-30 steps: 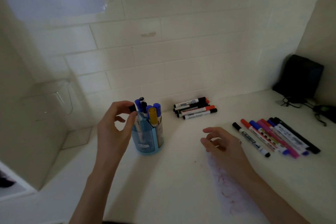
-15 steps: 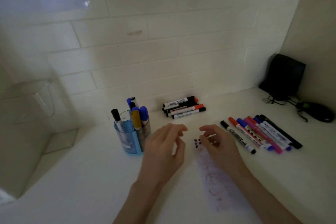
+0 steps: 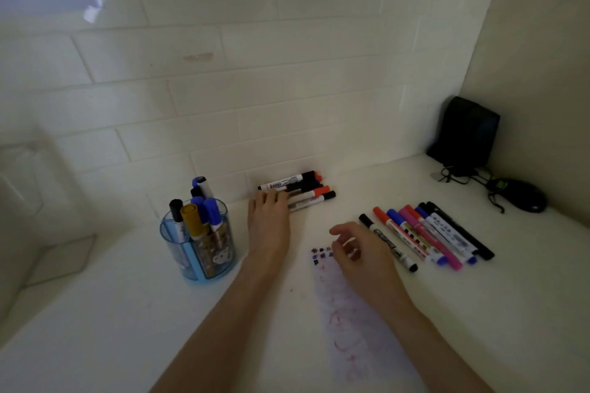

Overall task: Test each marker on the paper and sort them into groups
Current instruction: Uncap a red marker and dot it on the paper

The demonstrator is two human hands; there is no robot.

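The picture is dim and the left hand (image 3: 269,220) is a little blurred. It covers the left ends of the small pile of white-barrelled markers with black and red caps (image 3: 303,190) that lies against the tiled wall. Its fingers lie close together and almost straight, with the tips on these markers, but I cannot tell if they pinch one. The left forearm reaches forward across the white countertop (image 3: 127,313), with the back of the hand up.

The right hand (image 3: 360,252) rests on the top end of the white paper strip with faint red scribbles (image 3: 360,338); its fingers are loosely curled, a little apart, and hold nothing that I can see. The lower end of the strip is cut off by the frame.

A row of markers with black, red, blue and pink caps (image 3: 424,233) lies just right of the right hand. The transparent blue round holder (image 3: 198,252), left of the left hand, stands with several markers in it.
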